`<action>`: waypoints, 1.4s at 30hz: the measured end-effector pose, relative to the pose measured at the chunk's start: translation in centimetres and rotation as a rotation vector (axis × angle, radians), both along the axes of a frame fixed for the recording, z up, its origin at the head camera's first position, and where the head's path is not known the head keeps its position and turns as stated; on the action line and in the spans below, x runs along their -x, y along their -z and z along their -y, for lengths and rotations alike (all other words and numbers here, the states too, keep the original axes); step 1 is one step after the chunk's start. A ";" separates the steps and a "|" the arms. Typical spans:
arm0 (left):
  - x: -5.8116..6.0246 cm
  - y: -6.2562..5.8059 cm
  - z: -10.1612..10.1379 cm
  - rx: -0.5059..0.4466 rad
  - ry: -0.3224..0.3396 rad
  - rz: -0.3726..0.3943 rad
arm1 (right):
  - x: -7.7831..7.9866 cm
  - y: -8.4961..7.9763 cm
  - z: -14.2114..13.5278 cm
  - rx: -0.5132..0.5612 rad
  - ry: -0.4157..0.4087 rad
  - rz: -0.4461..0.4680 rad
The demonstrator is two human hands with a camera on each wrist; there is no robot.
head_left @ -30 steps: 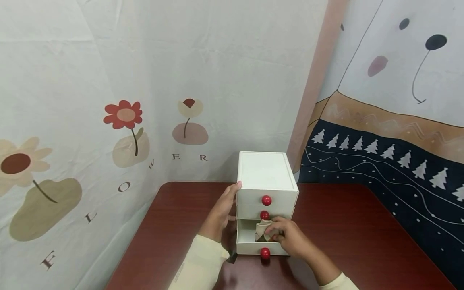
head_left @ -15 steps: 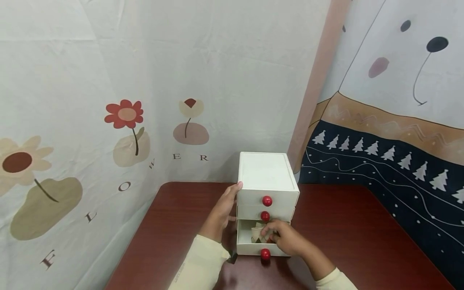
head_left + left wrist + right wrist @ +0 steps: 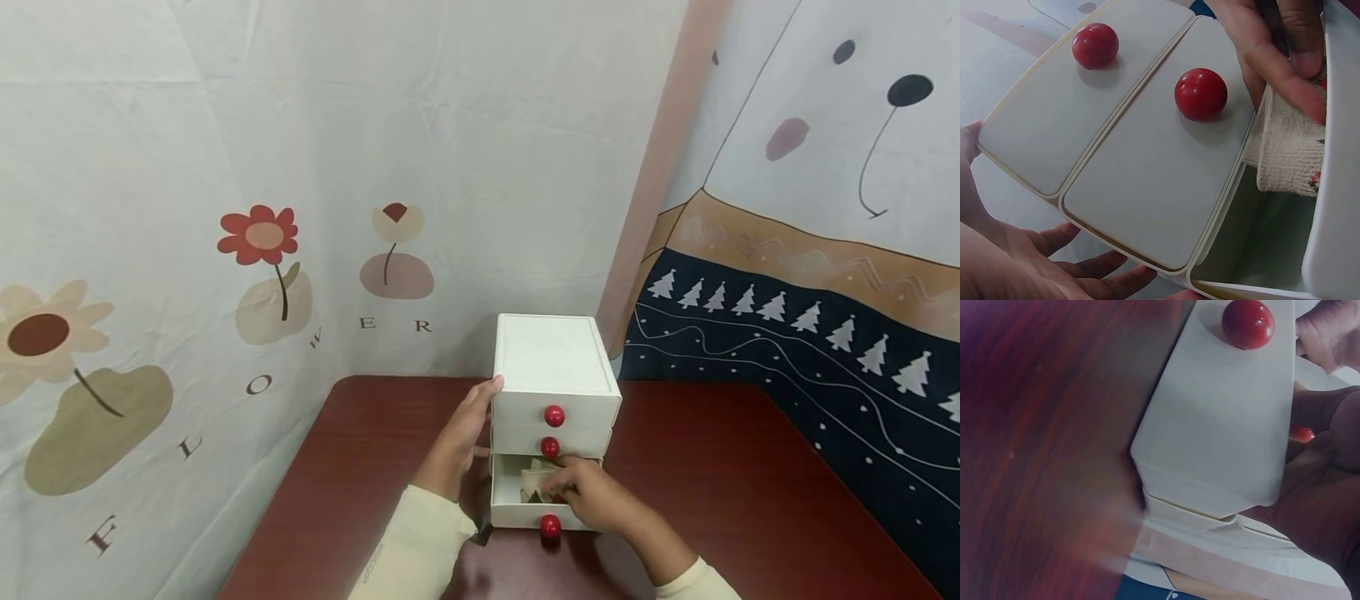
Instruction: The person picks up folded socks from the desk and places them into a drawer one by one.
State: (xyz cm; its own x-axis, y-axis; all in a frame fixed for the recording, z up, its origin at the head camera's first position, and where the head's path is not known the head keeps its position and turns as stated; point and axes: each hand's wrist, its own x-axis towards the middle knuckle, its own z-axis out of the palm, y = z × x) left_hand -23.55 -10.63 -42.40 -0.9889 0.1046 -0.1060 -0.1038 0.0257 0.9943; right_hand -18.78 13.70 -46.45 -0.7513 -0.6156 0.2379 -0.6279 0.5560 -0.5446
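A white drawer cabinet (image 3: 553, 354) with red ball knobs stands on the table, its bottom drawer (image 3: 517, 515) pulled out. Against the cabinet's left side rests my left hand (image 3: 461, 429), thumb by the top front corner and fingers spread along the side, as the left wrist view shows. My right hand (image 3: 592, 492) reaches into the bottom drawer. Its fingers touch a folded cream knitted sock (image 3: 1288, 147) with a ribbed edge and small red and green marks. Part of the sock is hidden behind those fingers and the drawer front.
Two upper drawers, with an upper knob (image 3: 554, 416) and a middle knob (image 3: 550, 447), are shut above the open one. The reddish-brown table (image 3: 390, 467) extends on both sides. Printed cloth (image 3: 450, 167) hangs behind.
My right hand and the sock have shifted slightly left and lower into the drawer. Over the last half second the fingers have straightened somewhat. The left hand stays against the cabinet.
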 end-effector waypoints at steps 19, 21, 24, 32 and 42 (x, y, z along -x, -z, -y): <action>-0.1 -0.2 0.0 0.001 -0.009 0.006 | -2.4 -2.1 -0.7 -0.027 0.102 -0.057; -0.2 -0.2 0.0 0.001 -0.009 0.007 | -2.3 -1.8 -0.6 -0.018 0.067 -0.036; -0.2 -0.1 0.0 0.003 -0.007 0.008 | -2.0 -1.2 -0.3 -0.013 0.047 -0.023; -0.3 0.0 -0.1 0.001 -0.010 0.016 | -1.9 -0.7 0.0 -0.007 0.048 -0.008; -0.2 -0.1 0.0 0.008 -0.001 0.011 | -3.2 -1.0 0.1 -0.079 0.094 -0.112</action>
State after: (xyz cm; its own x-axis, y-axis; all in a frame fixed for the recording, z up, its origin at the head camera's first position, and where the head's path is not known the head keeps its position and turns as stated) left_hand -23.33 -10.65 -42.28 -0.9876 0.1031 -0.1182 -0.1152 0.0340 0.9928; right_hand -15.62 13.55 -45.42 -0.7780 -0.5641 0.2766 -0.6255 0.6535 -0.4263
